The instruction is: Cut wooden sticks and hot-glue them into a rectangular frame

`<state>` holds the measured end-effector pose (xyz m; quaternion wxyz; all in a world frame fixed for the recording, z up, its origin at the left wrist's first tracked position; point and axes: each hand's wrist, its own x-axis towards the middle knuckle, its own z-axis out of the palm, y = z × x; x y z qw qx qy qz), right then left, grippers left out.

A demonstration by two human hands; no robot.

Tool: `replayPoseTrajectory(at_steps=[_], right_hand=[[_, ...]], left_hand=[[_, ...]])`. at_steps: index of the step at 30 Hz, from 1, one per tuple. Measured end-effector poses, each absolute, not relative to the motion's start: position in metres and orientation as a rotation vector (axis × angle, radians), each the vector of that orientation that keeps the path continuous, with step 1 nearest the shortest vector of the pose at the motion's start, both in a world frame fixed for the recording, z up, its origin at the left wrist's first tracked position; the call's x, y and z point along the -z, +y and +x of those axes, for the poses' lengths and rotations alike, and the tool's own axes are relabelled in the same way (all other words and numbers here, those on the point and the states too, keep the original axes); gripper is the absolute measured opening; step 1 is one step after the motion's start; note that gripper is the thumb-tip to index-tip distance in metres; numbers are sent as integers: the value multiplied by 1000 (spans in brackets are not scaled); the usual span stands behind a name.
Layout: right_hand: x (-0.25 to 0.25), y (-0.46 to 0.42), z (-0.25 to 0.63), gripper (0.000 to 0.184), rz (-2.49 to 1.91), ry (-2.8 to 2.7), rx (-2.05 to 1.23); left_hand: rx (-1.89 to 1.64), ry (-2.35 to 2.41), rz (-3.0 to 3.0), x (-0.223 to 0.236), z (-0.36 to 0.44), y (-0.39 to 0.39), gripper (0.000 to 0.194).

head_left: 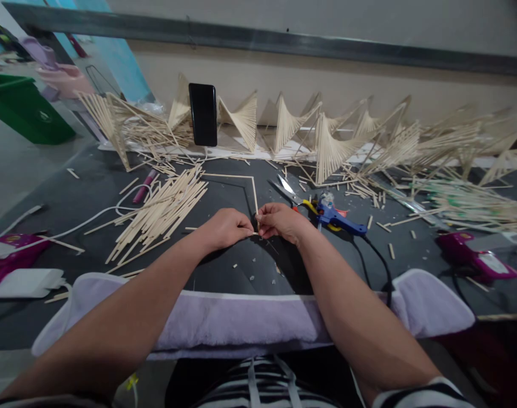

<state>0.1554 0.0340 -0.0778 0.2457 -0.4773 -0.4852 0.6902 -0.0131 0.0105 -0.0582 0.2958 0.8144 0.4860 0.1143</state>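
Your left hand [229, 229] pinches a thin stick [191, 229], your right hand [279, 221] the angled frame [254, 195] near its end; both look light, stiff yet snappable, best held close to joints.

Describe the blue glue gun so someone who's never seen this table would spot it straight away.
On the dark table, find the right hand pinching a thin wooden stick. Just to the right of that hand, by the scissors, lies the blue glue gun. Its blue body and black cable set it apart from the scissors' shiny blades and yellow handle.
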Motion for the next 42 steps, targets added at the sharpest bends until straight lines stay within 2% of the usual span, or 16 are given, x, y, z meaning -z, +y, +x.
replayPoseTrajectory(at_steps=[42], right_hand=[[75,33,154,12,-1325,-1332,-1878]], left_hand=[[-320,1282,2131,60,-14,10,22]])
